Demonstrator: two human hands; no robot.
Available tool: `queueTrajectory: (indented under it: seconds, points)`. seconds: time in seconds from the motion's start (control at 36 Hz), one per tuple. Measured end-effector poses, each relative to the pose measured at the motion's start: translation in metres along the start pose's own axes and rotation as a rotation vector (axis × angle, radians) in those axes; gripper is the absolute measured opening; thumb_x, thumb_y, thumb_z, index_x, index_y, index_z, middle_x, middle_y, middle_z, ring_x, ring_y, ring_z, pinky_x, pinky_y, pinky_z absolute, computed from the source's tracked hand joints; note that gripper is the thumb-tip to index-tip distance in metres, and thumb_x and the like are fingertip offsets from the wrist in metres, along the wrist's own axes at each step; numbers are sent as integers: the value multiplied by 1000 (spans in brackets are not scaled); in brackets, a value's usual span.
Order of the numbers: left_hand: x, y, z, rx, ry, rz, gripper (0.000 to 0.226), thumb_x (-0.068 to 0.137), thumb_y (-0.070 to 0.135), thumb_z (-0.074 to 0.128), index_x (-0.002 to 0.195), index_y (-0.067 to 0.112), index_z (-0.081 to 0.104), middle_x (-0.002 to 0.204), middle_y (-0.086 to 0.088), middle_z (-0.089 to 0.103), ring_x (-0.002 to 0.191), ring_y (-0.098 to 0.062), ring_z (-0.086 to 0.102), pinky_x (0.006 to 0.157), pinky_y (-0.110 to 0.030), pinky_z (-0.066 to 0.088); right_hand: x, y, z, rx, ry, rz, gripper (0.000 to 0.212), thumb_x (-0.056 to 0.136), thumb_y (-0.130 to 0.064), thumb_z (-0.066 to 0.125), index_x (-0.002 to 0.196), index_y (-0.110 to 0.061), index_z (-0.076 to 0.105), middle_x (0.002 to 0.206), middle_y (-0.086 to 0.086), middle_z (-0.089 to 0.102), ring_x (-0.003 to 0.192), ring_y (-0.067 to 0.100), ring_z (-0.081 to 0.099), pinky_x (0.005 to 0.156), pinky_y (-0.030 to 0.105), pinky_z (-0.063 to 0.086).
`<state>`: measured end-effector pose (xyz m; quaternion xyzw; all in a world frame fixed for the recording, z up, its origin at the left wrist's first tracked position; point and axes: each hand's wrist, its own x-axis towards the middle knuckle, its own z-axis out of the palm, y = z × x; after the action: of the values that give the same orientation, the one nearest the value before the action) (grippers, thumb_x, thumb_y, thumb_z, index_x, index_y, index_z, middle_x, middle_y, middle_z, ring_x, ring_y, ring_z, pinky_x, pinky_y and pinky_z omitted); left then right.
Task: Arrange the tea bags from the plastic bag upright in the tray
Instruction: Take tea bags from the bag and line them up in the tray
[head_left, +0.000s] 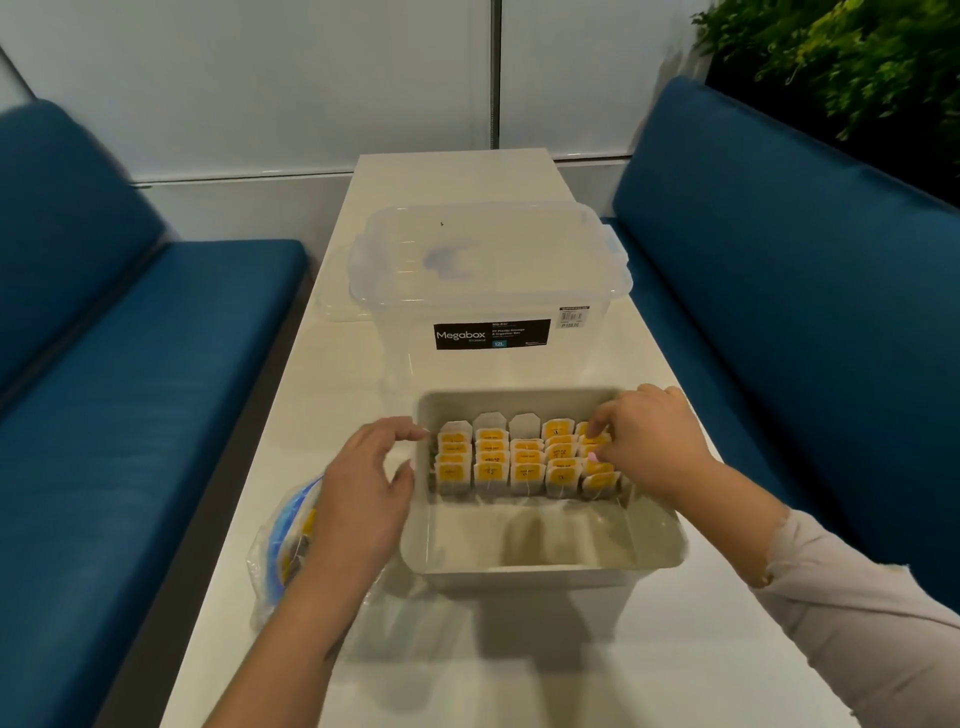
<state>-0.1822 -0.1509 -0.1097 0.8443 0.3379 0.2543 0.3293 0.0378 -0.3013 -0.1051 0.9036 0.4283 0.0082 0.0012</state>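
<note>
A beige tray (540, 564) stands on the white table in front of me. Several tea bags (524, 460) with yellow tags stand upright in rows across its far half; its near half is bare. My right hand (649, 441) reaches into the tray's far right corner, and its fingertips pinch a tea bag (592, 439) in the rightmost row. My left hand (363, 488) hovers at the tray's left rim with fingers loosely curled, holding nothing. A clear plastic bag (283, 545) with more tea bags lies left of the tray, partly hidden under my left wrist.
A clear lidded Megabox storage box (488, 291) stands just beyond the tray. Blue cushioned benches (130, 389) run along both sides of the narrow table (519, 665). Green plants (841, 57) hang at the top right.
</note>
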Motion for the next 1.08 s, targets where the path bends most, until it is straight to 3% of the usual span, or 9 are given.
queueTrajectory:
  seconds: [0.08, 0.17, 0.39, 0.5, 0.61, 0.75, 0.86, 0.94, 1.08]
  points:
    - [2, -12, -21, 41, 34, -39, 33, 86, -2, 59, 105, 26, 62, 115, 15, 57, 104, 1, 47, 85, 7, 23, 4, -15, -8, 59, 34, -18, 16, 85, -38, 64, 100, -35, 68, 91, -8, 66, 89, 13, 46, 79, 30, 31]
    - [3, -25, -41, 81, 29, -124, 34, 88, 2, 59, 111, 27, 61, 120, 15, 57, 103, 0, 46, 91, -10, 32, 7, -37, -16, 103, 60, -64, 14, 85, -38, 63, 99, -37, 67, 92, -10, 66, 90, 13, 47, 80, 30, 32]
    - [-6, -53, -71, 273, -42, -316, 40, 79, 28, 74, 117, 33, 59, 117, 10, 61, 107, -14, 58, 82, -31, 47, 10, -106, -26, 221, 46, -217, 17, 86, -43, 62, 100, -35, 68, 89, -11, 68, 97, 14, 50, 82, 30, 30]
    - [-9, -58, -79, 378, -112, -360, 50, 74, 36, 75, 120, 35, 55, 116, 16, 60, 99, -10, 60, 77, -31, 50, 9, -141, -22, 264, 19, -310, 21, 86, -44, 62, 103, -34, 68, 94, -11, 70, 99, 13, 55, 82, 27, 28]
    - [-9, -63, -82, 388, -133, -371, 42, 78, 32, 71, 118, 34, 57, 104, 17, 63, 89, -9, 60, 73, -30, 51, 5, -174, -17, 256, -42, -387, 22, 89, -43, 57, 107, -34, 66, 98, -11, 68, 102, 12, 52, 82, 29, 25]
    - [-9, -68, -81, 341, -109, -353, 30, 86, 19, 62, 114, 28, 62, 98, 10, 66, 84, -11, 62, 71, -27, 53, 2, -209, -11, 109, -92, -520, 23, 94, -32, 52, 110, -34, 67, 100, -4, 67, 100, 17, 53, 81, 31, 29]
    - [-12, -71, -79, 316, -84, -318, 27, 86, 14, 58, 110, 26, 63, 95, 10, 66, 82, -12, 61, 69, -27, 51, -5, -233, -1, -157, -118, -658, 18, 92, -23, 51, 97, -24, 68, 87, 0, 64, 92, 21, 55, 76, 33, 24]
    - [-12, -74, -79, 308, -88, -302, 24, 89, 16, 58, 111, 26, 62, 98, 9, 66, 82, -12, 60, 67, -24, 48, -8, -246, 11, -273, -176, -677, 18, 88, -33, 54, 98, -21, 64, 99, 1, 65, 98, 22, 57, 91, 36, 31]
    - [-13, -76, -81, 296, -90, -280, 25, 90, 16, 58, 113, 26, 62, 101, 8, 66, 85, -14, 61, 74, -28, 53, -8, -254, 22, -410, -275, -640, 31, 90, -39, 55, 113, -20, 61, 112, 3, 62, 109, 24, 53, 104, 41, 27]
